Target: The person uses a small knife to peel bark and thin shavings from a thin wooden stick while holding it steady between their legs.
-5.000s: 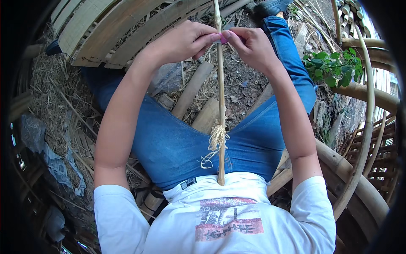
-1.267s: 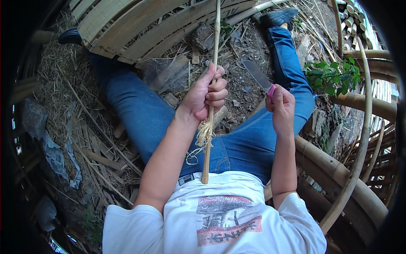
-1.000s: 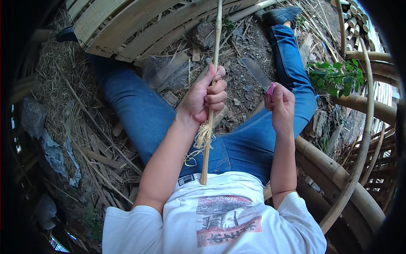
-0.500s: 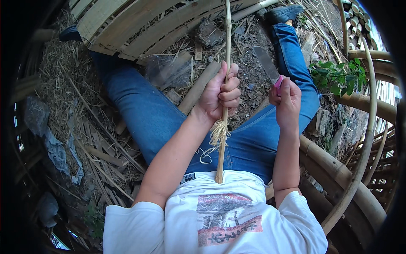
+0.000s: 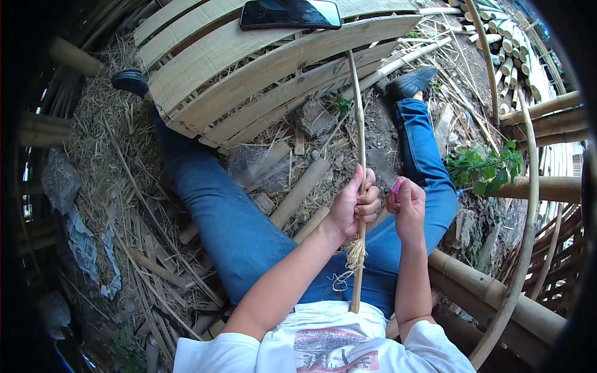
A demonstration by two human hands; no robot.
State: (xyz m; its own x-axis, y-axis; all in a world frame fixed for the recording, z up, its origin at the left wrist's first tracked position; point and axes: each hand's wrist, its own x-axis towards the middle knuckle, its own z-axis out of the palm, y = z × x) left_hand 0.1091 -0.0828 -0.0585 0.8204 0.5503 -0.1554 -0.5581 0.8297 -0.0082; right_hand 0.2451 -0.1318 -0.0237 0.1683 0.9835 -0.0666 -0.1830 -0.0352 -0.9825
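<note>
The left hand (image 5: 356,208) is closed around the stick (image 5: 360,124) — fingers clamped on the shaft, just above a tuft of pale fibre (image 5: 356,255). The stick extends from the white shirt (image 5: 280,348), between the legs, toward the slatted crate (image 5: 214,78). The right hand (image 5: 407,208) pinches the pink-handled knife (image 5: 397,184) — blade near the stick.

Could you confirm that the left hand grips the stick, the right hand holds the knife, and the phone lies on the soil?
The place of the phone is wrong: it lies on the slats, as the head view shows. The rest stands: the left hand grips the stick and the right hand holds the knife.
</note>
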